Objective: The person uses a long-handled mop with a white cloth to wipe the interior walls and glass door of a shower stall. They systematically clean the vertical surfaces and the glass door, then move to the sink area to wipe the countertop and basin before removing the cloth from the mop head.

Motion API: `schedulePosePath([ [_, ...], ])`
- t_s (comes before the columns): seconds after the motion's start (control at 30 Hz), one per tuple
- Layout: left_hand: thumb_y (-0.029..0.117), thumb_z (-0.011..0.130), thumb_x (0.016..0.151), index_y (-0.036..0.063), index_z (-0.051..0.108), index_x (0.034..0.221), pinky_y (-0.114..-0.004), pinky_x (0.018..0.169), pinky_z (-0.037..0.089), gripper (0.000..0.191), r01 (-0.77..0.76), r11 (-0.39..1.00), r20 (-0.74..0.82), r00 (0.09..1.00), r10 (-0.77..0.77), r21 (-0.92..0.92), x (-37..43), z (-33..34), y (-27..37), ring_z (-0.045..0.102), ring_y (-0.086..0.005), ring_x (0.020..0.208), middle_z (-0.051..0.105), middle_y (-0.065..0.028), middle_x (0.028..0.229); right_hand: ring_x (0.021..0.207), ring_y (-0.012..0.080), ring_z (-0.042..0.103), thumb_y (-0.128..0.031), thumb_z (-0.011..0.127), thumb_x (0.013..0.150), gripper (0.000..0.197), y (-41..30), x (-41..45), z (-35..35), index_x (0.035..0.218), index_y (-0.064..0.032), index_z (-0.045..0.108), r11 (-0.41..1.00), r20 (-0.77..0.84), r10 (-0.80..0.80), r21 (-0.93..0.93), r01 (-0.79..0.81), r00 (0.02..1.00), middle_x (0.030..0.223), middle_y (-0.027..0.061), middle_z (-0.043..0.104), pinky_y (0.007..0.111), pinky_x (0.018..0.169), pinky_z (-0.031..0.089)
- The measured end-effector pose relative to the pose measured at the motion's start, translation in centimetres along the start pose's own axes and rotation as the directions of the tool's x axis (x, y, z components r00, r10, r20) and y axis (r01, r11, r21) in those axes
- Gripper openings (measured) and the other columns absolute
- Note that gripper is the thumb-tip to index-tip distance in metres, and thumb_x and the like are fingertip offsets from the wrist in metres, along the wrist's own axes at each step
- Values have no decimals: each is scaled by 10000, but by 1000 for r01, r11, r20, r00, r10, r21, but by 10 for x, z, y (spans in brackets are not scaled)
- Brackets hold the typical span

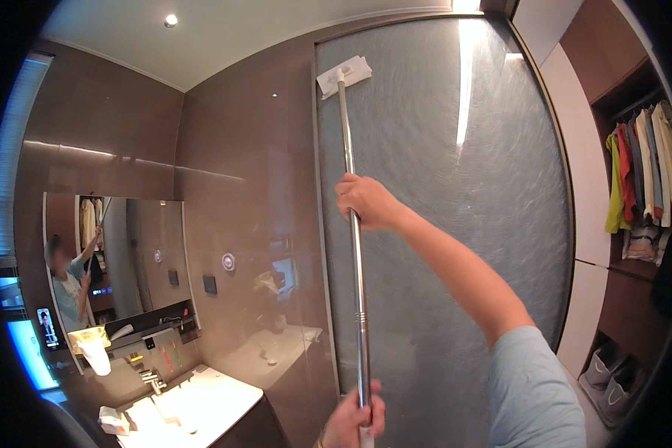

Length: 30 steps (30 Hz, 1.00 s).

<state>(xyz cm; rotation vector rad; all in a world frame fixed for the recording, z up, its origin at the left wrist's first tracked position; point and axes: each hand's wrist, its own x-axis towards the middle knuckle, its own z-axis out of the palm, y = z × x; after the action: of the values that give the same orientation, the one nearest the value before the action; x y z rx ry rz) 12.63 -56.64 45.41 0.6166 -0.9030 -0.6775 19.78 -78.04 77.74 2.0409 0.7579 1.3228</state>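
A flat mop with a long metal pole (359, 269) rises from the bottom of the view towards the top. Its rectangular head, wrapped in a white cloth (361, 68), lies against the upper left part of a textured glass panel (448, 235), close to the frame's left edge. My right hand (369, 201) is closed around the middle of the pole, with the arm stretched out from the lower right. Lower down, near the white handle end, my left hand (354, 417) grips the same pole.
At the lower left are a white washbasin (224, 397) with a faucet (154, 382), a tissue box (113, 421) and a mirror cabinet (145, 263) reflecting a person with the pole. An open wardrobe with hanging clothes (644, 162) and grey storage baskets (602, 367) stands at the right.
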Motion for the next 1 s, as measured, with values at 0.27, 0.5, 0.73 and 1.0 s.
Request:
schedulePosePath([
  [0.27, 291, 505, 942, 88, 540, 1140, -213, 423, 343, 286, 203, 965, -13, 978, -208, -164, -132, -129, -113, 441, -91, 485, 475, 15, 614, 769, 228, 523, -122, 670, 527, 186, -98, -64, 59, 585, -128, 494, 983, -158, -38, 170, 65, 987, 709, 27, 490, 336, 608, 485],
  [0.5, 322, 354, 995, 75, 550, 1147, -219, 384, 329, 350, 191, 981, -340, 922, -186, -19, -39, -25, 45, 410, -101, 425, 459, 5, 574, 862, 267, 534, -125, 695, 542, 195, 0, 35, 26, 624, -84, 524, 998, -236, -44, -45, 34, 971, 754, 51, 520, 377, 637, 487],
  [0.73, 191, 561, 907, 36, 575, 928, -256, 450, 368, 157, 154, 779, -474, 857, 200, 607, -85, -109, -32, 394, -99, 480, 410, 16, 572, 860, 207, 516, -299, 721, 613, 281, -70, 11, 49, 738, -128, 536, 961, 29, -168, -219, 170, 985, 774, 33, 535, 357, 656, 437],
  [1.0, 197, 675, 818, 14, 475, 688, -345, 458, 335, 301, 159, 369, -358, 740, 569, 916, -114, -84, -25, 338, -158, 487, 355, -88, 528, 1088, 217, 463, -120, 625, 682, 244, -131, -5, 24, 908, -117, 535, 972, 17, -227, -65, 227, 974, 973, 55, 558, 364, 847, 414],
])
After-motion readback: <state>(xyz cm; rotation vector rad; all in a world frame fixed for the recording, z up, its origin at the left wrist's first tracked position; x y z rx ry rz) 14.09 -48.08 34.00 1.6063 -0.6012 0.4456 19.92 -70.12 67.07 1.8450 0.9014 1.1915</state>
